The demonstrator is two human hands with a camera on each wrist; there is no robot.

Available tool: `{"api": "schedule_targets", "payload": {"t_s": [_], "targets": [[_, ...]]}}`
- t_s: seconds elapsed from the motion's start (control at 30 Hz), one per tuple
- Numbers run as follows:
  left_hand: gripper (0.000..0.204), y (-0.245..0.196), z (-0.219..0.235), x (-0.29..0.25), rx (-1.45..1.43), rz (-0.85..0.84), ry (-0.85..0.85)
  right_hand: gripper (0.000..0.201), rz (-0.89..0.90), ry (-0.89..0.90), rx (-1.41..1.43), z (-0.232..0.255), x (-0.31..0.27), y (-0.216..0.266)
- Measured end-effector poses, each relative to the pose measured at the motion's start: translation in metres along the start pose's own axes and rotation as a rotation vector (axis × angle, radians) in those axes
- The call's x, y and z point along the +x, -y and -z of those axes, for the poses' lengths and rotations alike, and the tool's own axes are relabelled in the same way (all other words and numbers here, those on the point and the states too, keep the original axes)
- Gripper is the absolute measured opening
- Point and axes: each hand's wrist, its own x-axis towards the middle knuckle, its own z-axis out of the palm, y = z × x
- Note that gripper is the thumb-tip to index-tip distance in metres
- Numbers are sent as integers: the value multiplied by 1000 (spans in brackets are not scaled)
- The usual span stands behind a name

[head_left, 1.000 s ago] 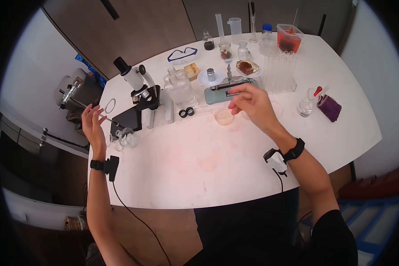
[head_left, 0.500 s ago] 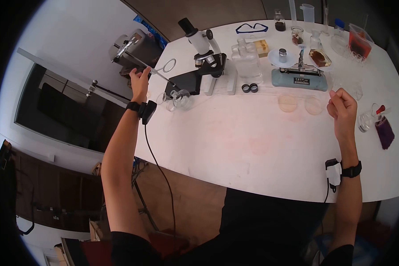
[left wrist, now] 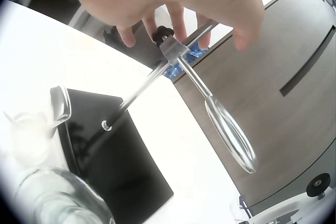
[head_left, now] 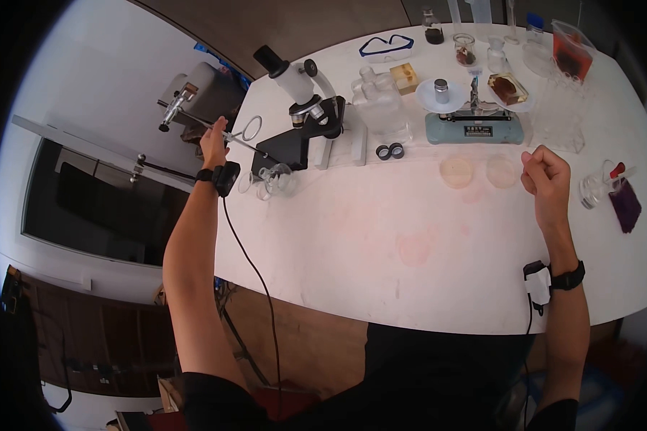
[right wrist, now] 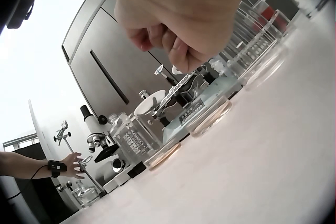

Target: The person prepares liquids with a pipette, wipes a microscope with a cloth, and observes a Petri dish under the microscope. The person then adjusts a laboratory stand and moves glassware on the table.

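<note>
My left hand [head_left: 213,147] is beside the upright rod [left wrist: 142,95] of a ring stand, fingers spread and straight behind the rod in the left wrist view. Just below the fingers sit the clamp [left wrist: 173,50] and its metal ring [left wrist: 231,134]; the rod rises from a black base [left wrist: 126,161]. Over the table's right part, my right hand [head_left: 550,176] is held up with its fingers curled in and nothing visible in them. Nearest to it is one petri dish [head_left: 501,171], with a second petri dish [head_left: 456,172] to its left. Behind stands a balance [head_left: 474,136].
Glass flasks [head_left: 275,181] stand close to the left forearm, in front of the black base. A microscope [head_left: 295,82] and clear bottles [head_left: 381,108] are further back. On the right are a test tube rack [head_left: 559,133], a dropper bottle [head_left: 592,192] and a purple cloth [head_left: 625,206].
The head view has swung, shifting the table in it. My right hand has moved from over the petri dishes to their right, its fingers curling in. My left hand stays by the stand's rod.
</note>
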Motion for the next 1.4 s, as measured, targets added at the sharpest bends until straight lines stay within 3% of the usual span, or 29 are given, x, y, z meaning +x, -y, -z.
{"api": "schedule_targets", "payload": {"t_s": [0.03, 0.13, 0.3, 0.43, 0.67, 0.93, 1.07, 1.2, 1.4], "targets": [[49, -7, 2, -4, -6, -45, -36, 33, 45, 12, 35, 5, 1, -16], [40, -3, -5, 4, -5, -13, 28, 32, -12, -13, 2, 3, 0, -5], [48, -6, -8, 2, 184, -29, -43, 31, 28, 12, -39, 6, -1, -15], [49, 2, -6, 13, 231, 77, 4, 31, 5, 12, -72, 5, -1, -9], [52, -2, -2, 9, 512, 46, -12, 31, 8, 7, -106, 7, 2, -15], [49, 6, -3, 26, 110, 113, 70, 30, -1, 2, -115, 10, 0, -13], [34, 4, -1, 28, 29, 163, 94, 30, 21, 9, -126, 8, 0, -12], [31, 9, -1, 32, 4, 141, 45, 30, 48, 14, -158, 7, -1, -12], [34, -24, -9, 1, -57, 82, -84, 31, 78, -10, -163, 8, -1, -17]]}}
